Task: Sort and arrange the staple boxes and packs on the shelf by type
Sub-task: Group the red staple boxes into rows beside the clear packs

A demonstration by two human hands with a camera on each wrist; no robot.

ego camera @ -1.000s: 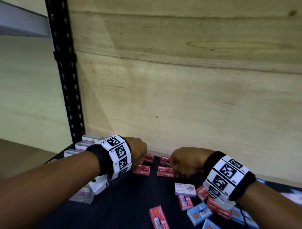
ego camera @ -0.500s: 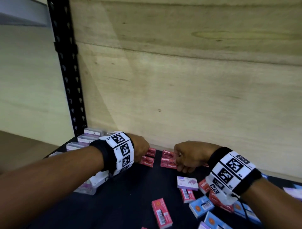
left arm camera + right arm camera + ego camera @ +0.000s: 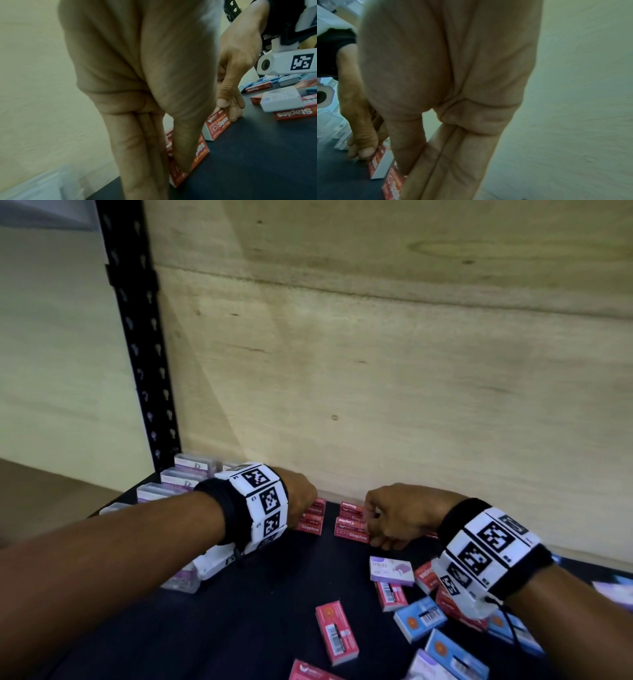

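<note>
Two short rows of red staple boxes lie near the back of the black shelf (image 3: 257, 611). My left hand (image 3: 306, 510) is on the left row (image 3: 310, 522). In the left wrist view, the left hand (image 3: 168, 173) pinches a red box (image 3: 200, 152), thumb in front and fingers behind. My right hand (image 3: 371, 525) grips the right row (image 3: 351, 527) from its right end. In the right wrist view, the right hand (image 3: 418, 180) has its thumb on a red box (image 3: 392, 181). The fingertips of both hands are hidden in the head view.
White-and-purple boxes (image 3: 185, 477) stand in a row at the far left beside the black upright post (image 3: 144, 354). Loose red (image 3: 336, 632), blue (image 3: 419, 618) and purple-white (image 3: 392, 570) boxes lie at the front right. The plywood back wall (image 3: 376, 388) is just behind the hands.
Both hands and the red boxes they hold have shifted slightly back toward the plywood wall. The head view has tilted down, showing more of the loose boxes.
</note>
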